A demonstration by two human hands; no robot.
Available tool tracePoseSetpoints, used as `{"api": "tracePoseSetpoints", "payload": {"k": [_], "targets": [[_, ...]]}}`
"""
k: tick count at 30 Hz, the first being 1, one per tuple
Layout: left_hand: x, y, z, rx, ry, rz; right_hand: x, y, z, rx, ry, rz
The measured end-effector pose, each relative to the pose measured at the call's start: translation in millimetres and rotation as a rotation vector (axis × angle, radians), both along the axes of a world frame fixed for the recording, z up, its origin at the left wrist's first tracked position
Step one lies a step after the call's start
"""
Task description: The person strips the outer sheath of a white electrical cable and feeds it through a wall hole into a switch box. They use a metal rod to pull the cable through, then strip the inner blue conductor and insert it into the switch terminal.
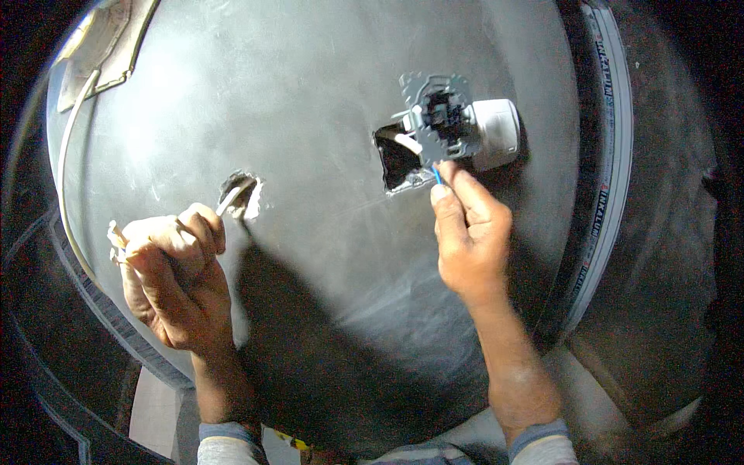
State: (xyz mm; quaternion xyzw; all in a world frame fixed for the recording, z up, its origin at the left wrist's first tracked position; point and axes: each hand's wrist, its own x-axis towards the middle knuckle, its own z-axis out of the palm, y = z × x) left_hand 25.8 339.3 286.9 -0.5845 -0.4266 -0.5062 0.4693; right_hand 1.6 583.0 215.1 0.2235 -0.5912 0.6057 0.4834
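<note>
My left hand [174, 267] is closed around a white cable [232, 198] that comes out of a small rough hole [253, 203] in the dark grey wall. A ragged pale end [116, 239] sticks out past the fingers. On the right, thumb and fingers of my right hand [477, 229] pinch a thin blue wire [438, 177]. That wire runs up to a grey outlet or switch mechanism with a toothed mounting frame [449, 116], hanging tilted before a square cutout [394, 159]. Another white cable [404, 142] passes from the cutout toward the mechanism.
A white rounded block [496, 133] sits just right of the mechanism. At the upper left, a pale cable [65, 155] hangs from a light-coloured panel [101, 46]. A white printed strip [608, 155] runs down the wall's right edge. Shadow covers the lower wall.
</note>
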Motion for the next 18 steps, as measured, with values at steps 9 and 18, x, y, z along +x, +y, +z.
{"api": "tracePoseSetpoints", "payload": {"k": [9, 18], "targets": [[18, -1, -7, 0.067, -0.02, 0.11, -16, -13, 9, 0.013, 0.061, -0.147], [9, 8, -9, 0.107, 0.028, 0.055, -13, 5, 22, -0.091, -0.152, 0.259]]}}
